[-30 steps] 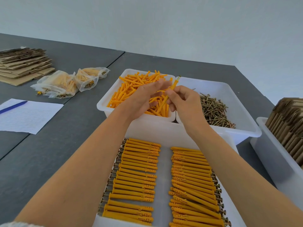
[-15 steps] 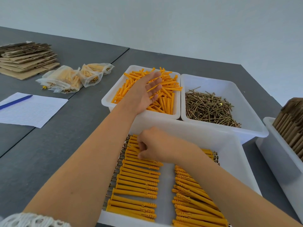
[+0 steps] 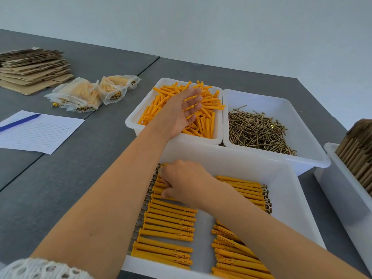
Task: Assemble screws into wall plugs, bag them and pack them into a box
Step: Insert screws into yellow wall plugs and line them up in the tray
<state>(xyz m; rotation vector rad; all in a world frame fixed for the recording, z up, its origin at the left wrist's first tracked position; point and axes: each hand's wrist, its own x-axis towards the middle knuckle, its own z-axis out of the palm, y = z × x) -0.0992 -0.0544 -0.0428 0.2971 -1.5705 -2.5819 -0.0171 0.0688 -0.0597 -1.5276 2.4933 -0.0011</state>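
Plugs (image 3: 203, 119), loose and orange, filled the far-left tub (image 3: 132, 122); my left hand (image 3: 182, 111) lay over them, fingers straight, gripping nothing. Right hand (image 3: 187, 185) rested knuckles-up on the left row of assembled plugs (image 3: 169, 224) in the near tray (image 3: 289, 190), fingers curled under; whether they pinched one I could not tell. Screws (image 3: 257, 130) sat in the neighbouring tub. Filled bags (image 3: 90, 93) lay far left.

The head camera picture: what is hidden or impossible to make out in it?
- Right hand: its fingertips are tucked under it, so whether it holds a plug among the assembled plugs is hidden.
- Near tray: its front is cut off by the bottom edge.
- Cardboard pieces in the side bin: cut off by the right edge.
- Bags: the count inside is too small and cloudy to tell.
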